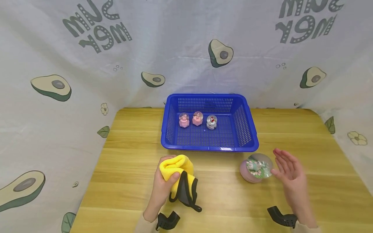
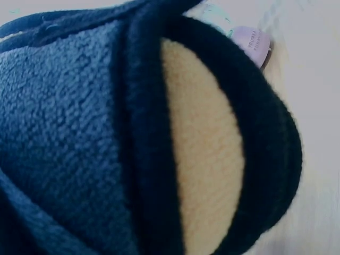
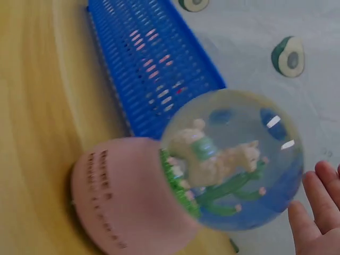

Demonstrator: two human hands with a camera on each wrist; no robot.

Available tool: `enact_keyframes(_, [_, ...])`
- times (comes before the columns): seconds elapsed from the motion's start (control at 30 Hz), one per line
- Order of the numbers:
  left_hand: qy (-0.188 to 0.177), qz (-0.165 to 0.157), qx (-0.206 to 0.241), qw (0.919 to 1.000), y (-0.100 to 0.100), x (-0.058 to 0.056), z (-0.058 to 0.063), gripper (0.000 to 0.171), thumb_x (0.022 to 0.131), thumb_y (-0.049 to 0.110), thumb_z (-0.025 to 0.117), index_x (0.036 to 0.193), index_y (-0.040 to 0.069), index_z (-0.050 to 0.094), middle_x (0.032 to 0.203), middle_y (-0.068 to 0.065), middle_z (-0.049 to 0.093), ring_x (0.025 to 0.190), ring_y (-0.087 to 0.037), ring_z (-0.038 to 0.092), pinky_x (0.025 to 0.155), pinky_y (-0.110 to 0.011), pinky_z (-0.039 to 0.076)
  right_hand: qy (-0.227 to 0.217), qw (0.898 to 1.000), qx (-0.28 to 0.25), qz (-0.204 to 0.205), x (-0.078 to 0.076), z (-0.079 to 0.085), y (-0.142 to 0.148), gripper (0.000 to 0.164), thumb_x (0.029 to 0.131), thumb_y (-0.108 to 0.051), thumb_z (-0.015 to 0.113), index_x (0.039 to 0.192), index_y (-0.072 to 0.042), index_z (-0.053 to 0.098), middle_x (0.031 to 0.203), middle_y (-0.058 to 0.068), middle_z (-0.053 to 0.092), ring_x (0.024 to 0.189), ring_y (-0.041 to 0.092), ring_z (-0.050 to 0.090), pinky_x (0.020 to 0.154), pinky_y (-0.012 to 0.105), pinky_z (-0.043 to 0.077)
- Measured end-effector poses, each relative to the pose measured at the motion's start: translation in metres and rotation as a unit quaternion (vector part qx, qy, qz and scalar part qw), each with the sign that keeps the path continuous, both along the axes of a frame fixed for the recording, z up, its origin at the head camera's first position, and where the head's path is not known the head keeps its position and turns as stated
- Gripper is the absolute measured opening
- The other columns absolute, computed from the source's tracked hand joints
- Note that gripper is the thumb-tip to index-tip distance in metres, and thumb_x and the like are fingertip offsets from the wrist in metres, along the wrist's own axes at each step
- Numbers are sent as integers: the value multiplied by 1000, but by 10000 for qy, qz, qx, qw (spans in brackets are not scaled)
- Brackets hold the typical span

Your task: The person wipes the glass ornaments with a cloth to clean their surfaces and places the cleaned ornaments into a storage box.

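My left hand (image 1: 163, 183) grips a folded yellow and grey cloth (image 1: 180, 171) with black edging, thumb pressed on its front. In the left wrist view the cloth (image 2: 202, 149) fills most of the picture. A large snow globe (image 1: 257, 166) with a pink base stands upright on the table to the right. Inside its glass (image 3: 234, 159) are a white animal figure and a green cactus. My right hand (image 1: 291, 174) is beside the globe's right side, fingers extended and thumb tip right at the glass, holding nothing.
Behind the hands sits a blue plastic basket (image 1: 209, 149) with perforated walls. Inside it stand two small pink snow globes (image 1: 184, 121) and a small white one (image 1: 211, 123). The wooden table (image 1: 125, 161) meets a hanging avocado-print cloth (image 1: 186, 48) at the back.
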State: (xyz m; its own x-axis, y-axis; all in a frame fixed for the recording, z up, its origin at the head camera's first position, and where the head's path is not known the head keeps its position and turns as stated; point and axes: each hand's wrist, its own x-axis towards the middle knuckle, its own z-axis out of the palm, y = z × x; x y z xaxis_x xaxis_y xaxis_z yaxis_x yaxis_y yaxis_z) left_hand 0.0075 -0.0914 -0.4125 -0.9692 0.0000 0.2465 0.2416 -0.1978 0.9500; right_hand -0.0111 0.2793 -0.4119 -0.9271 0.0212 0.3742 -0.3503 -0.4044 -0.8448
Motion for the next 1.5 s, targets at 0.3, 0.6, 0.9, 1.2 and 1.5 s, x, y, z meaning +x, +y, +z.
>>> enact_keyframes(0.3, [-67,-7,33,10000,0,0,-1,44,87,17,67,118,-5,46,115,-12,53,99,-19,56,82,-27,51,-961,9927,474,-559,16,-40,-5,73,78,31,50,142,2,31,142,5,40,131,7,37,108,19,24])
enact_keyframes(0.6, [-58,-94,179,9998,0,2,-1,43,87,13,66,118,-7,44,115,-12,53,97,-18,57,80,-27,51,-1869,9644,1613,-949,19,-65,-11,77,77,23,60,138,-18,34,135,-9,39,136,7,26,111,19,15])
enact_keyframes(0.9, [-126,-76,124,9998,0,2,-2,44,87,16,67,118,-6,46,114,-14,53,96,-18,57,79,-27,52,-1873,9424,2463,-1273,14,-71,-21,87,75,19,67,147,-8,27,131,-9,42,125,4,36,101,11,26])
enact_keyframes(1.2, [-210,-43,234,9995,1,1,-1,45,87,16,67,119,-7,45,113,-14,54,94,-18,57,79,-27,51,-2075,9074,3374,-1402,11,-73,-24,83,75,9,74,143,-1,26,124,-13,40,115,-3,38,92,7,32])
enact_keyframes(1.5, [-180,-121,207,9996,0,0,-1,43,88,14,65,120,-7,44,114,-12,54,96,-18,56,80,-27,51,-2317,9220,2803,-1331,14,-72,-20,82,75,11,72,144,-5,30,127,-10,42,119,0,39,96,8,31])
